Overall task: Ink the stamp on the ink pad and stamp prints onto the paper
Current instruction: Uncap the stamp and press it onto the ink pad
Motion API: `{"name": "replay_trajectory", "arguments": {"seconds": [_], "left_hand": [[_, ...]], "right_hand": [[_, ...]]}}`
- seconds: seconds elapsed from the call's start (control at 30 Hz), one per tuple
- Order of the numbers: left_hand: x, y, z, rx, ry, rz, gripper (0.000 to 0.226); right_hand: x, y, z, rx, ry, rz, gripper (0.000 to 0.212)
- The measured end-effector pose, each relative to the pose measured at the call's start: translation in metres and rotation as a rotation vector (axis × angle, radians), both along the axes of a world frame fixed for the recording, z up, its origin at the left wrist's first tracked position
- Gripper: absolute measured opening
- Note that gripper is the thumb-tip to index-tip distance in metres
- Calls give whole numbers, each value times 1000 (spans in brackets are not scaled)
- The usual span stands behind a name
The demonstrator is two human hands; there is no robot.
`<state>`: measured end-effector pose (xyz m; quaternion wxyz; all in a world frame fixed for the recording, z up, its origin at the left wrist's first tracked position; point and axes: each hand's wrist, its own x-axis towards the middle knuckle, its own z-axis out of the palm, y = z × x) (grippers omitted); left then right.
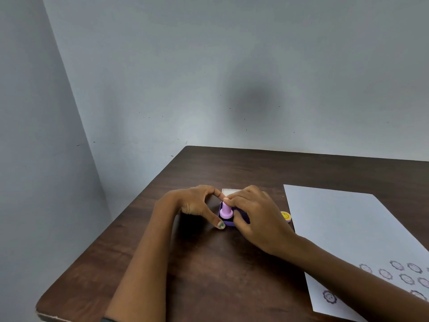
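Note:
A pink-lilac stamp [225,210] stands upright in the purple ink pad box [229,223] near the table's middle. My right hand [254,216] pinches the stamp's top and covers most of the pad. My left hand [199,203] braces the box's left side, thumb at its near corner and forefinger at its far edge. The pad's white lid [228,191] shows just behind the hands. The white paper [348,228] lies to the right, with several purple flower-face prints [406,275] near its front end.
A small yellow and pink stamp cap [286,216] lies between the pad and the paper's left edge. The dark wooden table [209,263] ends at a rounded corner at the front left. Grey walls stand behind and to the left.

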<state>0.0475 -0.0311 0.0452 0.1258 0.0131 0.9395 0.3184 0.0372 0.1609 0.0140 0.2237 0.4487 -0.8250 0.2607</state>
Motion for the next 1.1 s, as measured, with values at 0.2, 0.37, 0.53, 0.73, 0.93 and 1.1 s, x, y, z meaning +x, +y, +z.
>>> {"name": "replay_trajectory", "arguments": {"seconds": [0.2,0.37,0.53,0.73,0.93,1.1], "left_hand": [[1,0,0,26,-1,-4,56],[2,1,1,29,9,-3,56],[3,2,2,21,6,-8,57],[3,2,2,28,5,-6,56],[3,2,2,18,-5,-7,57],[3,1,2,37,3,-8,54]], "right_hand": [[2,2,-1,77,16,-13,42],[5,-3,5,88,53,-15,42],[5,6,1,102,38,-35,49],[8,1,1,99,25,-45,47],[4,1,5,108,48,-55,45],[3,6,0,106,29,-67,46]]}}
